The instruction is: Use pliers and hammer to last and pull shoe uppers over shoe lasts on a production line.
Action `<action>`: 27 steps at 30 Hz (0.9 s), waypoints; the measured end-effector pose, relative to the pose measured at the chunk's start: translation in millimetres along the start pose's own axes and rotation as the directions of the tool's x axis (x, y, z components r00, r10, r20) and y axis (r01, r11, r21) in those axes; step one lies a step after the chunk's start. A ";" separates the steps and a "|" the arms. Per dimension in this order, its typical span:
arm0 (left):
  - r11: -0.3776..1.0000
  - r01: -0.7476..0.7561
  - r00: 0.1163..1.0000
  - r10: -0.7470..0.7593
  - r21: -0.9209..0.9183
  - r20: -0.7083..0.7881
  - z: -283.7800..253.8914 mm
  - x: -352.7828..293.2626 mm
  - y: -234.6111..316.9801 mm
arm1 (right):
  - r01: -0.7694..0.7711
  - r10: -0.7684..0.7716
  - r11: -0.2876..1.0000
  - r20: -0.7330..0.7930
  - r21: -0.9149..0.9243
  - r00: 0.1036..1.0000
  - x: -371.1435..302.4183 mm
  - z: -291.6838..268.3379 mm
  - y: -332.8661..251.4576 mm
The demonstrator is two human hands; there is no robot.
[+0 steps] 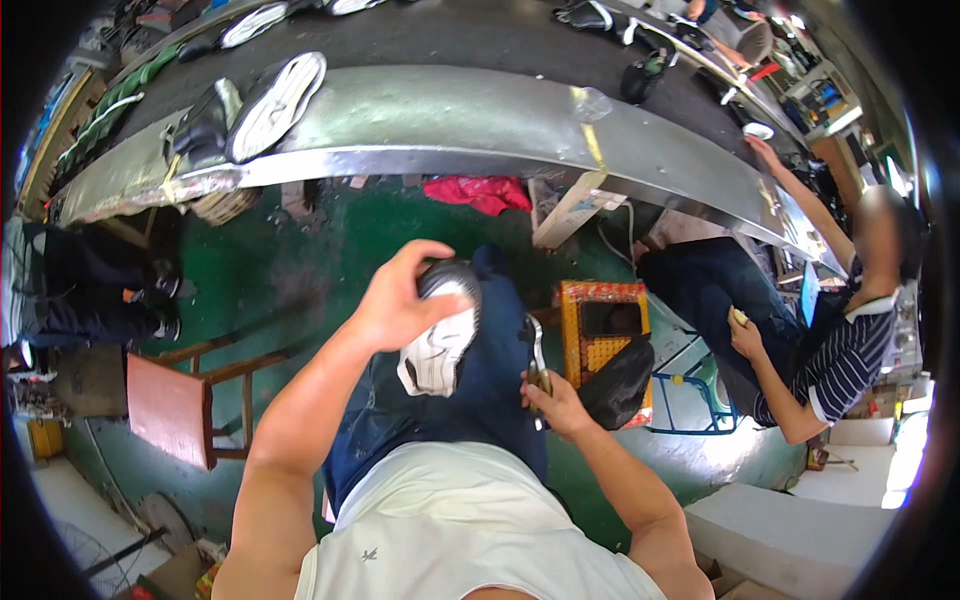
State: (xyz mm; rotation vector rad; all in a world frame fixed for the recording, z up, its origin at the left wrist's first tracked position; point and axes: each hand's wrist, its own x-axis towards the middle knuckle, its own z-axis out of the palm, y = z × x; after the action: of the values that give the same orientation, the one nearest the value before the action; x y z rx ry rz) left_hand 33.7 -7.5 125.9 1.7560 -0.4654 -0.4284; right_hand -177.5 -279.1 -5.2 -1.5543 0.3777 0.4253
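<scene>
My left hand (405, 300) grips a shoe (436, 352) above my lap, fingers and thumb around its black end. The shoe's white underside shows, with a dark edge around it. By my right thigh, my right hand (560, 402) is closed around a curved steel hand tool (538, 352) that looks like pincers. Its metal head points up and away from me, and a short end sticks out below the fist. The tool and the shoe are apart. Part of the tool's handle is hidden by my fingers.
Ahead runs a metal-edged bench (430, 110) with a dark belt; a white-soled shoe (278, 108) lies on its edge. At right are an orange box (572, 375) bearing a phone and black bag, and a seated co-worker (830, 350). A wooden stool (170, 410) stands left.
</scene>
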 end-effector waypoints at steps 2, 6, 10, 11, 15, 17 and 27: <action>0.968 0.058 0.998 -0.059 0.245 -0.001 12.5 31.2 -22.2 | -0.013 0.014 1.000 0.020 -0.011 1.000 -9.3 0.8 -22.2; 0.675 0.675 0.738 -0.626 -0.299 0.253 68.7 25.6 -147.2 | 0.000 0.007 0.956 0.022 -0.293 1.000 -12.7 0.1 -39.4; 0.528 0.666 0.712 -0.662 -0.527 0.236 89.8 -39.5 -183.9 | 0.011 0.126 0.831 0.207 -0.556 0.970 -20.4 3.5 -77.5; 0.584 0.612 0.764 -0.611 -0.534 0.208 92.5 -46.8 -185.0 | 0.062 0.129 0.794 0.268 -0.605 0.955 -19.0 3.2 -84.1; 0.877 0.351 0.936 -0.339 -0.328 0.096 104.8 -65.1 -167.2 | 0.133 0.083 0.726 0.279 -0.674 0.957 -16.7 0.7 -85.2; 0.897 0.310 0.950 -0.305 -0.316 0.065 110.8 -69.2 -180.5 | 0.210 0.044 0.687 0.328 -0.696 0.944 -10.1 1.0 -95.0; 0.973 0.206 0.978 -0.208 -0.100 -0.013 115.7 -87.1 -177.6 | 0.192 0.460 0.201 0.266 -0.961 0.847 29.8 30.7 -185.0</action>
State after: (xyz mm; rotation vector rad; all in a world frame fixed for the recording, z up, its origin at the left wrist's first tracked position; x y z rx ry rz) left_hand -85.5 -20.1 -69.4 1.7184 -0.2403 -0.5684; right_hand -62.2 -242.6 141.1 -2.5695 -0.3231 1.4449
